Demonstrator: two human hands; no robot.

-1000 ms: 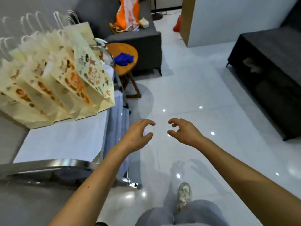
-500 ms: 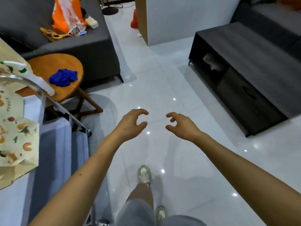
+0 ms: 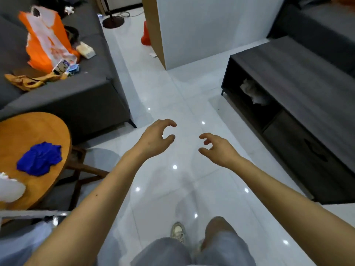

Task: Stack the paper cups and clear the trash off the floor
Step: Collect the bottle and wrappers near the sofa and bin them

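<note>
Walk on along the white floor [image 3: 172, 89] with left hand [image 3: 155, 140] and right hand [image 3: 219, 150] empty, fingers loosely curled, toward the small scrap [image 3: 153, 55] near the wall corner; no paper cups visible.

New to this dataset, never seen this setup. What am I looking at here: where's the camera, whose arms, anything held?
There is no robot. The one picture comes from a wide-angle camera on a person's head, looking forward and down, so the arms reaching in from the bottom are the wearer's own. The left hand and right hand are both open with curled fingers, holding nothing, above a glossy white floor. To the left are a round table with a blue cloth on it and a grey sofa with an orange bag. To the right is a dark cabinet. A small white scrap lies far off on the floor. No paper cups show.
</note>
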